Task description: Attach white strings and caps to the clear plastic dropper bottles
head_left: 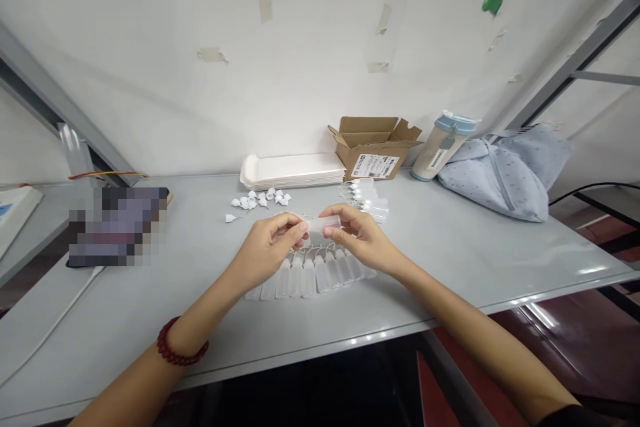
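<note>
One bottle [320, 224]; slim, translucent, whitish

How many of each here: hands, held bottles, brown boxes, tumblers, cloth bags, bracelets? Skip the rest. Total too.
Hands: 2 (left hand, right hand)
Held bottle: 1
Brown box: 1
Tumbler: 1
Cloth bag: 1
Bracelet: 1
Total: 7

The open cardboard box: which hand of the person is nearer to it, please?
Right. The right hand is in front of the cardboard box; the left hand is farther away, toward its front left.
</note>
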### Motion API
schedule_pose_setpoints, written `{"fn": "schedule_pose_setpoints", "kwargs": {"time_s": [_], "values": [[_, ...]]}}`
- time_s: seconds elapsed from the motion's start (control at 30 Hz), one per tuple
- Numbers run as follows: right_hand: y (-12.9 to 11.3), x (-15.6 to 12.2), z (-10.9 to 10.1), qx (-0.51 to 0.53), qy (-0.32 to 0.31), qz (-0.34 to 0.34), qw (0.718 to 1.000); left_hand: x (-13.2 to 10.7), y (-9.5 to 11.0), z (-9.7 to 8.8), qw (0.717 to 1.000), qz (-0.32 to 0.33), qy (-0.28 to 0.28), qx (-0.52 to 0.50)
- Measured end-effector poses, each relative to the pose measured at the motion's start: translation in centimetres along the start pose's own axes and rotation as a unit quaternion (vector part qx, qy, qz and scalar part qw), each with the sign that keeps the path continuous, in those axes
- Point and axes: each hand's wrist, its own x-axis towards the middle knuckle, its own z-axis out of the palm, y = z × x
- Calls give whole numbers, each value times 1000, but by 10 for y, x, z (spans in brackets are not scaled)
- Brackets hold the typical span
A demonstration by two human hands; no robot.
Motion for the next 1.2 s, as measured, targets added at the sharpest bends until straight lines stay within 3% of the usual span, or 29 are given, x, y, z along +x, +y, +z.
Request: {"fn": "schedule_pose_setpoints", "kwargs": {"time_s": [0.2, 0.47, 0.63, 0.77, 0.9, 0.97, 1.1, 1.2], "values": [[0, 0, 1, -28, 20, -56, 998, 3, -4, 0, 988, -83, -60, -112], [1, -2, 1, -73, 15, -80, 994, -1, 0, -4, 996, -31, -54, -57], [-1, -2, -2, -51, 8, -25, 998, -3, -1, -2, 990, 83, -33, 105], [-3, -2, -2, -28, 4, 22, 999, -1, -12, 4, 938, 245, 31, 244], [-2, -2, -3, 14, 0, 44, 999, -1, -17, 7, 901, 312, 64, 295], [-1, -1, -4, 38, -4, 44, 998, -2, -13, 7, 913, 295, 66, 275], [0, -2, -4, 43, -9, 28, 999, -5, -2, 4, 976, 141, -8, 167], [-1, -3, -2, 7, -9, 9, 1000, -5, 1, 3, 991, 67, -47, 103]]}}
